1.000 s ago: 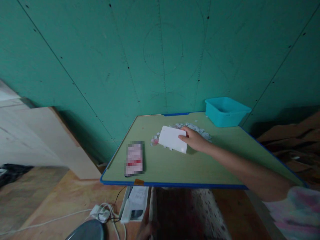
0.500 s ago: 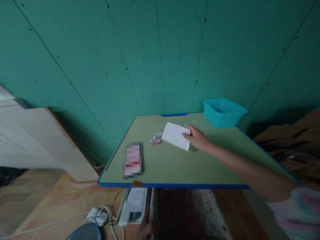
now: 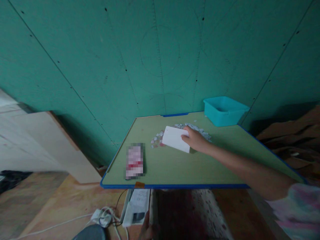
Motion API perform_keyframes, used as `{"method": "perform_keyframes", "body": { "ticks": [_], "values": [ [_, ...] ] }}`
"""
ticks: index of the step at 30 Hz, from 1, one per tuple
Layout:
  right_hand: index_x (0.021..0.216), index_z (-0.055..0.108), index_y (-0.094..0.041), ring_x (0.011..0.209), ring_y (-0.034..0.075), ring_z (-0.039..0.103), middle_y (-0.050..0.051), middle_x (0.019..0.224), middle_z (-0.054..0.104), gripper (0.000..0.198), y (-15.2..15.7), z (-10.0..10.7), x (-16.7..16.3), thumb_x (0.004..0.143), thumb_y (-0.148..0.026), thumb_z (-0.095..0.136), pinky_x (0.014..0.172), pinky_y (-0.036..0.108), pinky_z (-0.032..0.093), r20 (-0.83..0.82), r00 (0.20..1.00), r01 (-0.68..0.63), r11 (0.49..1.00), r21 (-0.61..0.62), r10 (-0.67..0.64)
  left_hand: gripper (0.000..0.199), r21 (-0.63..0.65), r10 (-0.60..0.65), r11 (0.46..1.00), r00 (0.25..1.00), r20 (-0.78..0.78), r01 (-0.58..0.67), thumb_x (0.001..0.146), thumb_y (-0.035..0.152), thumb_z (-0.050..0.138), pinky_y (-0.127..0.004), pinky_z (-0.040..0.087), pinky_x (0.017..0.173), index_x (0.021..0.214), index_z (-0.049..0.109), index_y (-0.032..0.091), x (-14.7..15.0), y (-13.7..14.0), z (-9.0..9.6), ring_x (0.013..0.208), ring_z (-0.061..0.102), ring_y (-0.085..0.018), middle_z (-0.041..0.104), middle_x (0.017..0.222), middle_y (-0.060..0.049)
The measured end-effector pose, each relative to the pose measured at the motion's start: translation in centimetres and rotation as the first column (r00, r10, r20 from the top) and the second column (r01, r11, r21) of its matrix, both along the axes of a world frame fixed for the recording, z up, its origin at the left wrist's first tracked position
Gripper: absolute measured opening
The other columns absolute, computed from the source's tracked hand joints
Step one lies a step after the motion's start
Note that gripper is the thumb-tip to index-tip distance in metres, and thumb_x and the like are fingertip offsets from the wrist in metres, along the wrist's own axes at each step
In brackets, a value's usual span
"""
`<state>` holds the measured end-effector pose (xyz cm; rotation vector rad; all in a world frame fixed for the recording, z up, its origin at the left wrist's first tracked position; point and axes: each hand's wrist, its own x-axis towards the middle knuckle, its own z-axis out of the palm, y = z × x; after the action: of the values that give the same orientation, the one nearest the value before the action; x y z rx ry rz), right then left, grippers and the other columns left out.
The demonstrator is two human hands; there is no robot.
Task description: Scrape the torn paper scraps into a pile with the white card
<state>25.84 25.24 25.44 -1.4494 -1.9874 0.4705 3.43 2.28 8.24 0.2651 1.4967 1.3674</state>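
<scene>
My right hand (image 3: 196, 140) is closed on a white rectangular card-like piece (image 3: 175, 139), thumb on its near face, at its right end. I cannot tell whether it is a card or a thin flat box. It is held tilted over the table, in front of a spread pile of small pale pieces (image 3: 156, 138), some pinkish at the left. The card and hand hide part of the pile. Below the table's front edge, my left hand (image 3: 147, 230) is dark and blurred; its fingers cannot be made out.
A blurred-out pink and dark flat object (image 3: 135, 161) lies at the left of the green table (image 3: 170, 170). A turquoise plastic basin (image 3: 225, 113) stands at the back right, near the green wall (image 3: 100, 50). White cables and a power strip (image 3: 101, 217) lie on the floor.
My right hand and the white card have come slightly lower and nearer. More of the small pieces shows behind them. The view has shifted a little.
</scene>
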Motion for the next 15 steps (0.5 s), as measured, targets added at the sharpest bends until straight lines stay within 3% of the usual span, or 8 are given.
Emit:
{"method": "perform_keyframes", "body": {
  "ticks": [4, 8, 12, 15],
  "values": [
    [0.083, 0.047, -0.02, 0.062, 0.015, 0.05, 0.003, 0.07, 0.057, 0.012, -0.3, 1.0, 3.0, 0.075, -0.029, 0.046, 0.052, 0.025, 0.033, -0.023, 0.998, 0.06, 0.998, -0.01, -0.061, 0.02, 0.022, 0.016, 1.0, 0.998, 0.068, -0.018, 0.034, 0.018, 0.064, -0.03, 0.045, 0.057, 0.049, 0.057, 0.028, 0.5, 0.4, -0.2, 0.055, 0.06, -0.02, 0.069, 0.052, 0.003],
    [0.083, 0.045, -0.02, 0.064, 0.015, 0.051, 0.002, 0.07, 0.054, 0.015, -0.3, 1.9, 4.0, 0.077, -0.033, 0.045, 0.054, 0.026, 0.035, -0.086, 0.994, 0.071, 0.997, -0.002, -0.071, 0.026, 0.013, -0.122, 0.992, 0.97, 0.211, 0.122, 0.029, 0.012, 0.064, -0.033, 0.046, 0.059, 0.051, 0.06, 0.025, 0.4, 0.8, -1.1, 0.066, 0.063, -0.026, 0.065, 0.05, 0.001],
    [0.094, 0.045, -0.019, 0.07, 0.016, 0.053, 0.003, 0.078, 0.056, 0.021, 0.5, 1.7, 3.7, 0.079, -0.033, 0.044, 0.059, 0.026, 0.039, -0.159, 0.987, 0.035, 0.999, -0.008, -0.036, 0.03, 0.103, -0.022, 0.995, 0.996, 0.083, 0.014, 0.033, 0.011, 0.064, -0.03, 0.047, 0.064, 0.06, 0.066, 0.024, 0.8, 0.5, -2.2, 0.076, 0.064, -0.025, 0.071, 0.063, 0.0],
    [0.095, 0.046, -0.018, 0.072, 0.016, 0.053, 0.004, 0.079, 0.056, 0.021, 1.2, 0.7, 3.5, 0.078, -0.031, 0.044, 0.062, 0.027, 0.04, -0.198, 0.98, 0.009, 0.999, -0.038, -0.016, 0.039, 0.068, -0.113, 0.992, 0.986, 0.125, 0.106, 0.034, 0.011, 0.065, -0.03, 0.047, 0.062, 0.07, 0.07, 0.022, 0.4, 0.3, -2.5, 0.068, 0.063, -0.023, 0.074, 0.07, -0.002]
  ]
}}
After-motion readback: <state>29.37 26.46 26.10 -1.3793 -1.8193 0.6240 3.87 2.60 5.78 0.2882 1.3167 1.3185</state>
